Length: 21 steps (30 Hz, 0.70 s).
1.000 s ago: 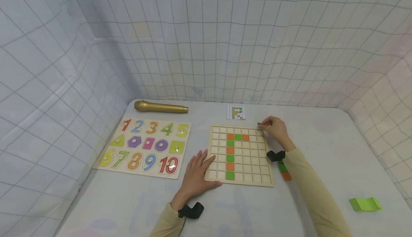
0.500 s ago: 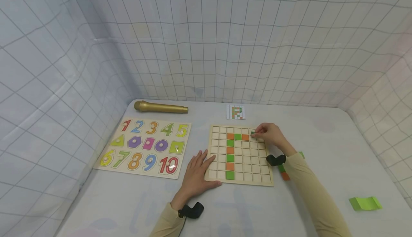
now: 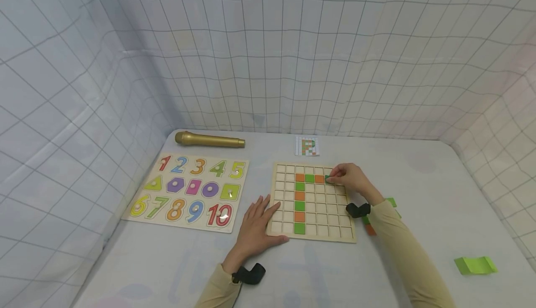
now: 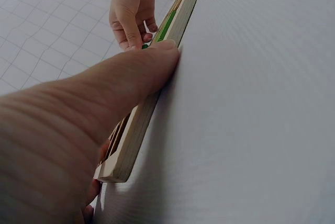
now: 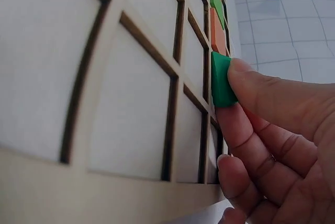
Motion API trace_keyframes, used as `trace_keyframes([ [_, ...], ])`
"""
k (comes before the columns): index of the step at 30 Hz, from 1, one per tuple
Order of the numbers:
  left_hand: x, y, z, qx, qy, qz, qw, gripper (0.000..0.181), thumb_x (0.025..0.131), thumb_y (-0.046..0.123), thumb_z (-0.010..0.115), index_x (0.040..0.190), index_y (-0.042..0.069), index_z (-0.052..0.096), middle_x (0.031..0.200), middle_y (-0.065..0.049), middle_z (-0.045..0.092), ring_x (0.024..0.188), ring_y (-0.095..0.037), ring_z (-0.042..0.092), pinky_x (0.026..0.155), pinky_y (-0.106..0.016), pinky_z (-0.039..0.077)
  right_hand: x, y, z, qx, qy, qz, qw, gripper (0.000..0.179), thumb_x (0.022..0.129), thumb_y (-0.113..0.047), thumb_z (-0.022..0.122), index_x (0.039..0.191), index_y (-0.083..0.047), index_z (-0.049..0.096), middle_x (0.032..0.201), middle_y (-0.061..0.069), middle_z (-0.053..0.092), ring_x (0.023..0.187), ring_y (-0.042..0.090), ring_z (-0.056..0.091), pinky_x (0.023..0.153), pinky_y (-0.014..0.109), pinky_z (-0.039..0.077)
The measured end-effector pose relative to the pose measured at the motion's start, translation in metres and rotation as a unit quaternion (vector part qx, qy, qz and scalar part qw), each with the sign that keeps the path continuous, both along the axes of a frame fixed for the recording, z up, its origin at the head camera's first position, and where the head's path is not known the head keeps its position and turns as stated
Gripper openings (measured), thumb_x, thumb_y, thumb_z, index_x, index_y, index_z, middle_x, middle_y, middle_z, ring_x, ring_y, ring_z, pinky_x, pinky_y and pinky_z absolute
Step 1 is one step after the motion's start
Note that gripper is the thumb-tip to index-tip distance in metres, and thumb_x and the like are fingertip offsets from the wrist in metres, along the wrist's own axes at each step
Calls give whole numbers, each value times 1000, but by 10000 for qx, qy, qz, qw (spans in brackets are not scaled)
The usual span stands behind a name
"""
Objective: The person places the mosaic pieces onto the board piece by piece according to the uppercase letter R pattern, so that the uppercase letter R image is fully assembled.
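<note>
The desk (image 3: 423, 173) carries a wooden grid board (image 3: 321, 208), with orange and green squares (image 3: 299, 196) set in one column and one short row. The left hand (image 3: 256, 229) lies spread at the board's near left corner, index finger over the left rim, pinching nothing. The right hand (image 3: 351, 177) reaches over the board's right side, its thumb and finger closed narrowly on a dark green tile (image 5: 222, 80). That tile lies to the left of the right hand, at its fingertips, just beyond the orange square (image 3: 319, 179) that ends the row; the right hand is the nearer, the left well apart. Fingers cover part of the tile's outline, so its long axis cannot be told.

The head view places the tile at the row's right end but shows only a sliver of it. The right wrist view adds the grip: thumb on top, a finger beneath, the tile seemingly tilted. Whether any edge sits inside a cell, I cannot tell. Only the left wrist view shows the left thumb against the board's thick side
</note>
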<state>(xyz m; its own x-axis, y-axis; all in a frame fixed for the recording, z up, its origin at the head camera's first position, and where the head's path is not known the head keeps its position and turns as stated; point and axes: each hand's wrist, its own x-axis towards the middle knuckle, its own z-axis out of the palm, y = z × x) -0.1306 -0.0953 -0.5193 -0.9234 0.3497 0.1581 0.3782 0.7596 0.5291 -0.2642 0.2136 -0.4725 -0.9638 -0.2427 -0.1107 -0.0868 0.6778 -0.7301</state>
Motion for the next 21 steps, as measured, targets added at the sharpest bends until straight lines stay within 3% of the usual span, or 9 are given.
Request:
trace_keyframes([
  [11, -1, 0, -1, 25, 83, -37, 10000, 87, 72, 54, 75, 143, 13, 44, 153, -12, 26, 142, -30, 12, 113, -45, 9, 5, -5, 7, 487, 527, 155, 9973, 13, 87, -18, 70, 82, -6, 69, 75, 2, 61, 65, 18, 50, 57, 32, 41],
  [21, -1, 0, -3, 28, 74, -25, 10000, 88, 71, 53, 75, 143, 14, 44, 153, -12, 26, 142, -29, 12, 113, -45, 9, 8, -8, 5, 932, 826, 116, 9921, 15, 87, -19, 70, 79, -7, 71, 78, 2, 64, 66, 17, 55, 60, 35, 46],
])
